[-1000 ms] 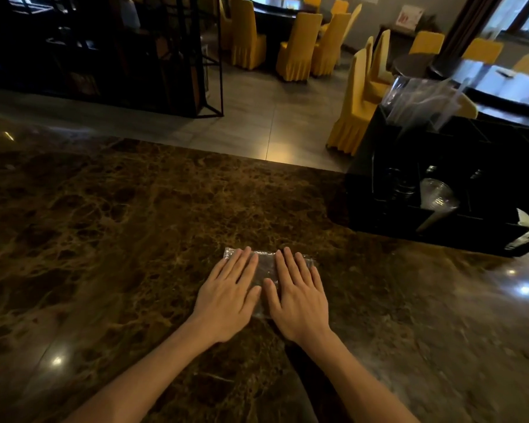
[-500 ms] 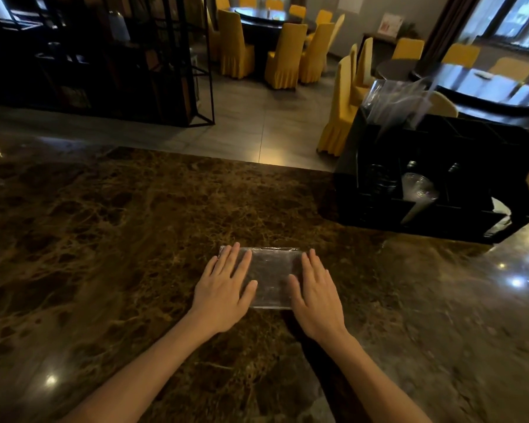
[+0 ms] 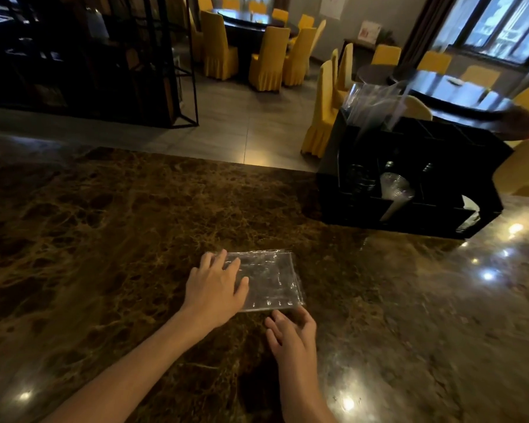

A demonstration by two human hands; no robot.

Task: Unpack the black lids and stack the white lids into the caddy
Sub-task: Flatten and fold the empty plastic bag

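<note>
A flat, folded clear plastic bag lies on the dark marble counter in front of me. My left hand rests palm down on the bag's left part, fingers spread. My right hand is off the bag, just below its near right corner, fingers loosely curled and holding nothing. The black caddy stands at the far right of the counter, with a clear lid stack leaning in one compartment and clear plastic bags sticking out of its top. No black or white lids are distinguishable.
The counter's far edge runs across the middle of the view; beyond it are a tiled floor, yellow-covered chairs around dark round tables and a black metal shelf at left. Ceiling lights glare on the counter at right.
Both hands lay side by side on the bag, then slid apart. My right hand has now drawn back off the bag toward me, and the bag lies flattened wider. The view shifted left.
</note>
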